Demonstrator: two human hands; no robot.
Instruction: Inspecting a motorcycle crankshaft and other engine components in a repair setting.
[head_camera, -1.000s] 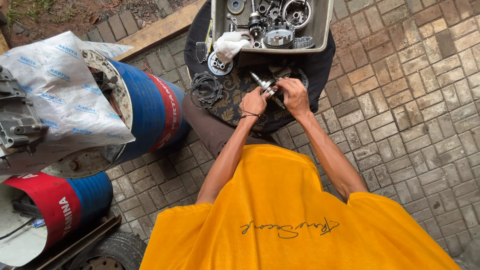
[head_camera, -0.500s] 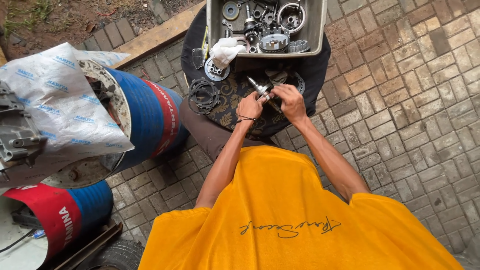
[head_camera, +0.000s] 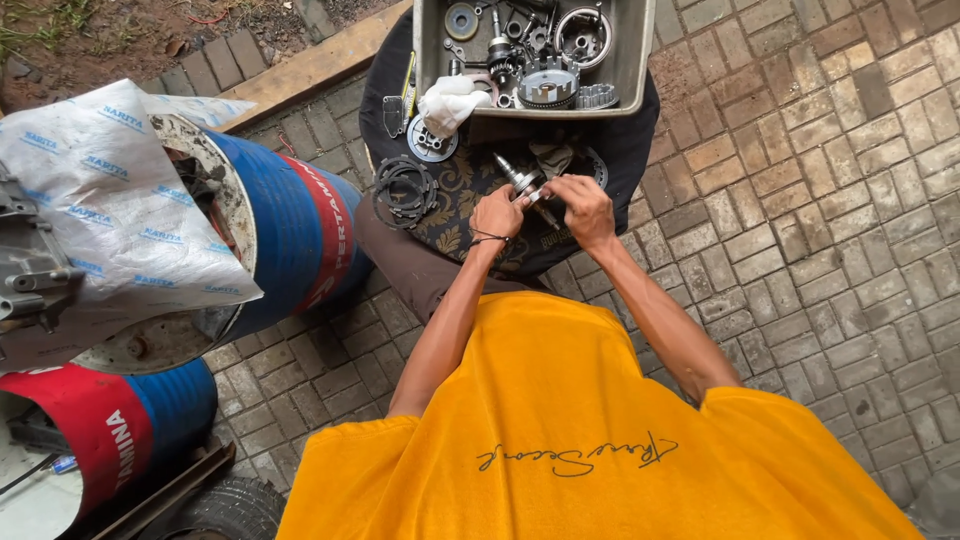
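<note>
1. Head view looks down on a brick paving floor (head_camera: 850, 200), with a person in an orange shirt (head_camera: 590, 420) bent forward over the work.
2. Two blue and red drums (head_camera: 290, 230) lie on their sides at the left, and a printed white plastic sack (head_camera: 110, 200) is draped over the upper one.
3. A dark patterned cloth (head_camera: 470, 215) is spread over a low round stand in front of the person, serving as the tabletop.
4. A grey plastic tray (head_camera: 635, 60) sits at the far edge of the cloth, filled with gears, a ring and other small metal parts; a white rag (head_camera: 450, 100) hangs over its near left corner.
5. A stack of dark thin rings (head_camera: 403, 190) lies on the cloth to the left of the hands, and a round metal disc (head_camera: 430, 145) lies just beyond them.
6. The metal shaft (head_camera: 522, 182) is held just above the cloth, between both hands, its far end pointing toward the tray.
7. The left hand (head_camera: 497, 212) is clenched around the near part of the shaft.
8. The right hand (head_camera: 578, 203) grasps the shaft's near end from the other side, fingers curled over it; what the fingertips are working on is hidden.
9. To do this well, I judge the left hand should keep the shaft steady and low over the cloth, so any small piece that comes loose lands there rather than on the bricks.
</note>
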